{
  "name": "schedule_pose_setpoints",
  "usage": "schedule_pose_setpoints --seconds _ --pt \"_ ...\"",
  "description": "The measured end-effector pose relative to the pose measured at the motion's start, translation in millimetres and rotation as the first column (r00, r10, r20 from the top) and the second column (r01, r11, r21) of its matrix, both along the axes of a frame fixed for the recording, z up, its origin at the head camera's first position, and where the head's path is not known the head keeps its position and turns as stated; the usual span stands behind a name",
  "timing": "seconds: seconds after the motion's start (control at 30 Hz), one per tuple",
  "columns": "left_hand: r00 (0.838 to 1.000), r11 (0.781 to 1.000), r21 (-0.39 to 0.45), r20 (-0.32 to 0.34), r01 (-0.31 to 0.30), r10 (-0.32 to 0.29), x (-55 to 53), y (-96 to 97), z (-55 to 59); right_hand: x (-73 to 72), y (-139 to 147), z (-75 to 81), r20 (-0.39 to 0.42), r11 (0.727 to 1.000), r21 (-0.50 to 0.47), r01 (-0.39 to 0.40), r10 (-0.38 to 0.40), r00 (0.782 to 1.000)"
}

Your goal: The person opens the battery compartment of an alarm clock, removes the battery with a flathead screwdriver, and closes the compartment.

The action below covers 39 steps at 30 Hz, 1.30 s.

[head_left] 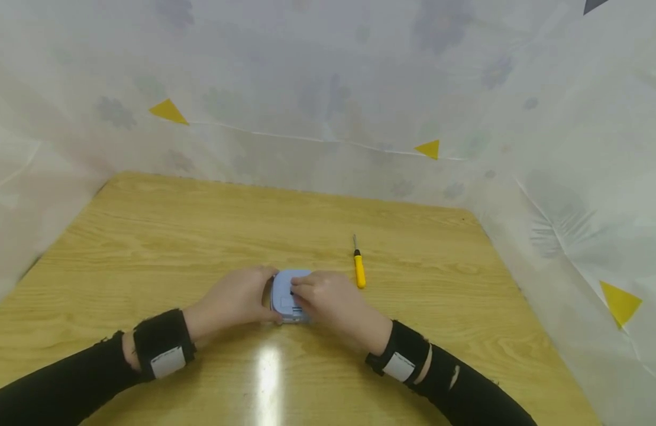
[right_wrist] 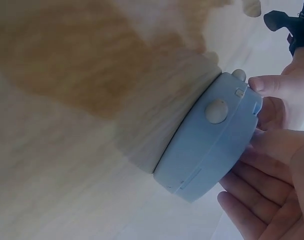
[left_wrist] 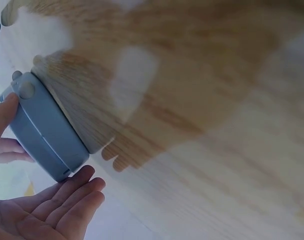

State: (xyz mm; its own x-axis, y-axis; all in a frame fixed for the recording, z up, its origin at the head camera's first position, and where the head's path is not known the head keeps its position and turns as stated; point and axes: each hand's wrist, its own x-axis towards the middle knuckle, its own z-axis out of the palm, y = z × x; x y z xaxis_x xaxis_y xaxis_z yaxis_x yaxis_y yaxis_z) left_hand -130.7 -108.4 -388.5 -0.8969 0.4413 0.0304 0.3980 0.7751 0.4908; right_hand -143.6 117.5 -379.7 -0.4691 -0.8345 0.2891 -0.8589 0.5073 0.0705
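Black fabric sleeves [head_left: 56,378] framed the near side. Seemingly to steady it, the left hand [head_left: 229,302] held a rounded, pale-blue plastic case [head_left: 283,300] on the wood-grain table [head_left: 200,236]; the right hand [head_left: 335,302] touched its top, any pinch unclear. Beyond lay a yellow-handled screwdriver [head_left: 359,271].

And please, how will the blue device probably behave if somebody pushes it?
The blue device seems stiff, because its casing shows crisp edges and a seam. It is probably hard to tip, being low and flat on the table. Its smooth-looking sides and the shiny tabletop suggest that it may slide easily.
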Motion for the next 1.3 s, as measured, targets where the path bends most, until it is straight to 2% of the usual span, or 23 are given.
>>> schedule_pose_setpoints --seconds 0.37,0.73,1.1,1.3 --pt "1.0 1.0 -0.009 -0.026 0.005 -0.005 0.7 0.2 -0.7 16.4 8.8 4.5 -0.005 0.999 0.038 0.009 -0.009 1.0" --pt "1.0 1.0 -0.006 -0.024 0.008 -0.008 0.2 0.4 -1.6 14.8 5.4 0.2 -0.084 0.996 0.084 0.0 0.007 0.996" --pt "1.0 1.0 0.005 -0.006 0.011 -0.011 0.5 0.4 0.8 14.8 0.0 2.2 -0.206 0.987 0.157 -0.023 0.056 0.977" --pt "1.0 1.0 0.004 -0.002 0.011 -0.011 0.4 0.6 0.2 15.5 -0.3 3.2 -0.215 0.984 0.176 -0.018 0.056 0.975"
